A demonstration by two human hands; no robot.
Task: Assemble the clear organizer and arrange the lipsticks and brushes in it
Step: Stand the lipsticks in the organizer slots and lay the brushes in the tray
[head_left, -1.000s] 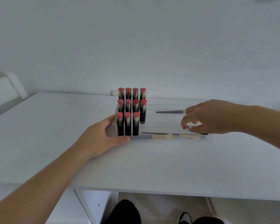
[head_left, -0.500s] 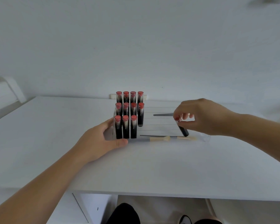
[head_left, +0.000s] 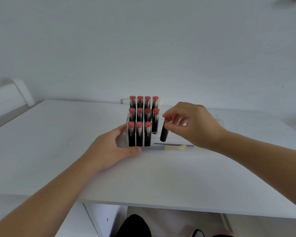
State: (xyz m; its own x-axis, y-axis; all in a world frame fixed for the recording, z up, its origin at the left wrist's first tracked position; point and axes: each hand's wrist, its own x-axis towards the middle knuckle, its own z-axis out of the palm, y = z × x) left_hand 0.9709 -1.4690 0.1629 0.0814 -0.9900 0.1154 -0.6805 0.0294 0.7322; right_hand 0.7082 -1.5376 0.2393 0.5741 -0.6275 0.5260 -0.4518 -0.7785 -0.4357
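Observation:
A clear stepped organizer [head_left: 174,136] stands on the white table [head_left: 58,142]. Several black lipsticks with red caps [head_left: 139,134] stand upright in its left cells, in three rows. My right hand [head_left: 193,124] pinches one more lipstick [head_left: 164,132] by its red top, hanging slightly tilted just right of the filled cells. My left hand [head_left: 113,149] holds the organizer's left end, thumb along the front edge. A thin dark brush [head_left: 171,144] and a cream-handled brush [head_left: 174,147] lie along the front.
A white wall rises right behind the table. A white socket strip [head_left: 125,101] sits behind the back lipstick row. A white chair or bed rail [head_left: 9,94] shows at far left. The table's front edge [head_left: 178,206] is near, with legs and shoes below.
My right hand lifted a lipstick from the organizer's right end and carried it left, turning it upright beside the filled cells. My left hand stayed on the organizer's left end.

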